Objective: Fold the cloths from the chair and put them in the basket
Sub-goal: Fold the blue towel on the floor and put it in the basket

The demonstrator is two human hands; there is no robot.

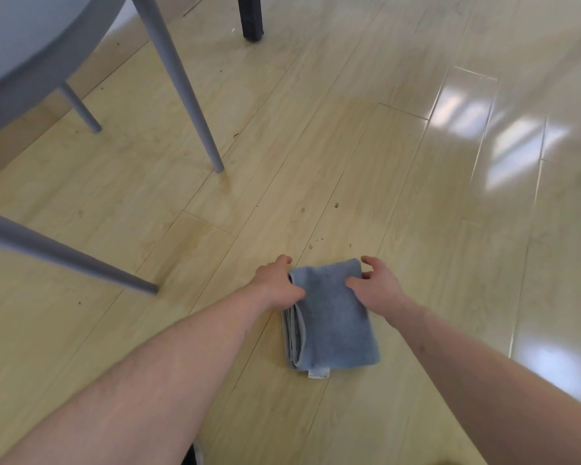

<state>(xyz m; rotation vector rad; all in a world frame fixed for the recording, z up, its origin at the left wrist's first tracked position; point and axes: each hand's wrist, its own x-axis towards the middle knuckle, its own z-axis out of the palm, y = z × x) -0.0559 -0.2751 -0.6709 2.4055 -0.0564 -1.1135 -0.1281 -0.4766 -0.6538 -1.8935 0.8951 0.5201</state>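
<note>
A blue-grey cloth lies folded into a small rectangle on the pale wooden floor, its layered edges showing on the left side and a white label at its near edge. My left hand grips the cloth's far left corner, thumb on top. My right hand holds the far right corner, fingers curled over the far edge. The grey chair stands at the upper left; its seat top is out of sight. No basket is in view.
Grey chair legs slant down to the floor left of the cloth, one ending close to my left forearm. A dark furniture leg stands at the top. Small crumbs dot the floor beyond the cloth.
</note>
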